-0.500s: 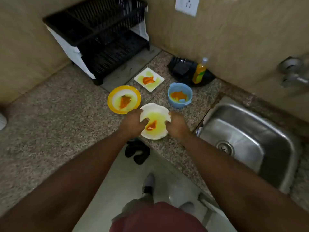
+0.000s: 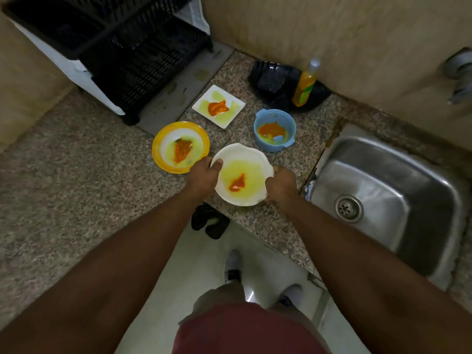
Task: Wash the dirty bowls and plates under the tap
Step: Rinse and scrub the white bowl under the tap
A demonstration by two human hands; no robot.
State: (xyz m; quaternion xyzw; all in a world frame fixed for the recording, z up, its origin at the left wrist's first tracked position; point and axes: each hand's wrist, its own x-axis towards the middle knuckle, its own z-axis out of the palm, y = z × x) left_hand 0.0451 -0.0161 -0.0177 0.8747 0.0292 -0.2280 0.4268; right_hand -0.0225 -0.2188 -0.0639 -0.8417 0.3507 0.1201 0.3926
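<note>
Lifted white bowl [image 2: 241, 159], orange-yellow residue inside.

Sink [image 2: 434, 215] lies right of bowl [image 2: 274, 130].

- No text, brand, number or sign can be read anywhere in the head view.
- The dish soap bottle [image 2: 305, 85], in the upper right of the frame against the wall, carries a green and yellow label, but its print is blurred beyond reading.
- The dish rack [image 2: 122, 47], in the upper left of the frame, has a white side panel with faint dark marks near its top edge; these are too small to make out.
- The plates, the bowl and the sink show no lettering.
</note>
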